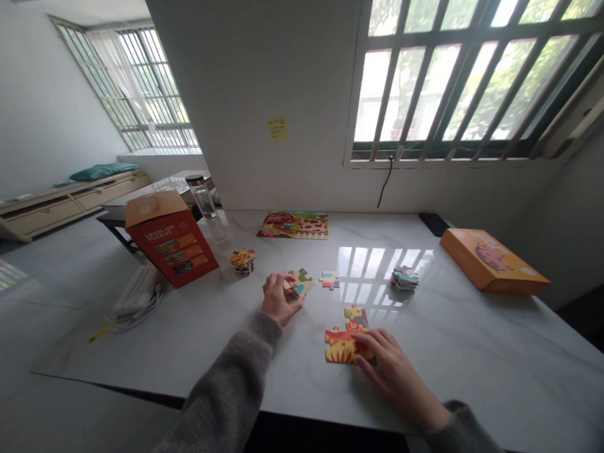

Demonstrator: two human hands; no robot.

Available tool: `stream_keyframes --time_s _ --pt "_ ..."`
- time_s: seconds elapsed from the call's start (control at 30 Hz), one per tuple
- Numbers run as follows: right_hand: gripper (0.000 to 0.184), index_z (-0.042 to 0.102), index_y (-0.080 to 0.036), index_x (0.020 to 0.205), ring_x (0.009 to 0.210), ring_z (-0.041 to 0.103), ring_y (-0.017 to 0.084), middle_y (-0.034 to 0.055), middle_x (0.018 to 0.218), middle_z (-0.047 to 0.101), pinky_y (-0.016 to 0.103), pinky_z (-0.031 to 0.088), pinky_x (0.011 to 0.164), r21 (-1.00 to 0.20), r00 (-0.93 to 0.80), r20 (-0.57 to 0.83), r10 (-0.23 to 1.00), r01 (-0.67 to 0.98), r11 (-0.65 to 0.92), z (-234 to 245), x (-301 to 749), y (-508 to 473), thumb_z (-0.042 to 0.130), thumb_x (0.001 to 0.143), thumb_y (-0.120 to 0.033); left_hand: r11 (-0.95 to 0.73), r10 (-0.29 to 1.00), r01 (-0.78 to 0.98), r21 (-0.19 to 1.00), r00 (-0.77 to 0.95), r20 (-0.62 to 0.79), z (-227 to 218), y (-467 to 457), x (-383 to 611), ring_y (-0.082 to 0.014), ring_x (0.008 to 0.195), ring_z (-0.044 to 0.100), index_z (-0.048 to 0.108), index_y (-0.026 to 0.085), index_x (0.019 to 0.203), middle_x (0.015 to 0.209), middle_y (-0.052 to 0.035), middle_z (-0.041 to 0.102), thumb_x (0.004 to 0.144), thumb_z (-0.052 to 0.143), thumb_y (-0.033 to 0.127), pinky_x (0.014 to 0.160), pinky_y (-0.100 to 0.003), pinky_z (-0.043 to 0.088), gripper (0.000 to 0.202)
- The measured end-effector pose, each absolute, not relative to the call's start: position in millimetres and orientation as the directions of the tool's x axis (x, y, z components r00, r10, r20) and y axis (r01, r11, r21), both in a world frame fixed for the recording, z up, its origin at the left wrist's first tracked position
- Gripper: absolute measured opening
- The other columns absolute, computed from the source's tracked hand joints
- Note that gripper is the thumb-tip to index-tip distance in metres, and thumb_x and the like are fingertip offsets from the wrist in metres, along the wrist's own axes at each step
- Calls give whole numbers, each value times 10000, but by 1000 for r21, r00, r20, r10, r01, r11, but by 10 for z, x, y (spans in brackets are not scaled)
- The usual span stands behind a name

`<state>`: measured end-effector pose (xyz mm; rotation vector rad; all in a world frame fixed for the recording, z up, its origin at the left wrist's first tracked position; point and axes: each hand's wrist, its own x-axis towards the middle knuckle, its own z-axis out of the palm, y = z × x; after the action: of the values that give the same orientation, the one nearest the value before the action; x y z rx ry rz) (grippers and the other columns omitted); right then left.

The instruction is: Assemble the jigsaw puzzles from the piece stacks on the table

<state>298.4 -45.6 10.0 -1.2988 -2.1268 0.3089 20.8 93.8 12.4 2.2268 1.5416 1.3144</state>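
Head view, L-shaped puzzle (341, 349) pointing away and left, right fingers (372, 341) atop, grasp unclear

Pairs and singles, counted
Two hands (279, 301) (391, 364), two boxes (171, 239) (494, 261), two tall stacks of puzzle pieces (243, 261) (405, 279), one bottle (203, 201), one picture board (294, 225) and one yellow note (278, 129) are seen.

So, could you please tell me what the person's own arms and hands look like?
The left hand and right hand are bare, without gloves. The left sleeve and right sleeve are long, plain grey and soft-looking, with no markings visible.
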Motion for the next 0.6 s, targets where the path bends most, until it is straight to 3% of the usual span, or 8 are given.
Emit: stream_keyframes --time_s 0.13,0.3,0.4,0.5,0.6 --pt "282 601 -284 1242 1062 599 266 92 1151 668 437 521 920 -499 -336 354 873 721 481 122 2972 -467 537 970 -248 -691 702 499 524 287 652 149 745 397 -287 1197 530 507 239 1027 1161 -90 526 702 730 165 1047 -491 449 401" --pt "297 587 -287 1270 1087 596 270 100 1184 651 458 487 951 -517 -321 392 862 698 495 334 2969 -283 505 986 -251 -772 636 357 527 406 656 93 623 574 -296 1214 523 494 231 1034 1168 -100 492 701 732 145 1033 -505 477 418" --pt "357 532 -280 1342 1031 614 237 101 1169 620 391 523 881 -629 -306 372 876 611 481 504 2943 13 490 988 -280 -778 629 342 528 450 634 74 601 614 -304 1215 520 494 233 1034 1178 -106 490 704 740 155 1023 -506 484 419" --pt "424 490 -267 1388 827 618 192 62 1029 641 329 520 718 -738 -326 294 898 520 430 556 2872 322 527 970 -329 -790 613 328 518 473 634 81 590 618 -306 1219 515 492 233 1032 1184 -105 489 709 737 150 1021 -504 485 414" --pt "366 545 -239 1318 692 553 152 7 842 620 286 467 635 -860 -381 210 900 366 356 460 2784 513 508 981 -378 -804 594 317 504 476 648 88 592 612 -291 1213 516 493 227 1054 1199 -105 486 709 715 119 1034 -487 484 424"
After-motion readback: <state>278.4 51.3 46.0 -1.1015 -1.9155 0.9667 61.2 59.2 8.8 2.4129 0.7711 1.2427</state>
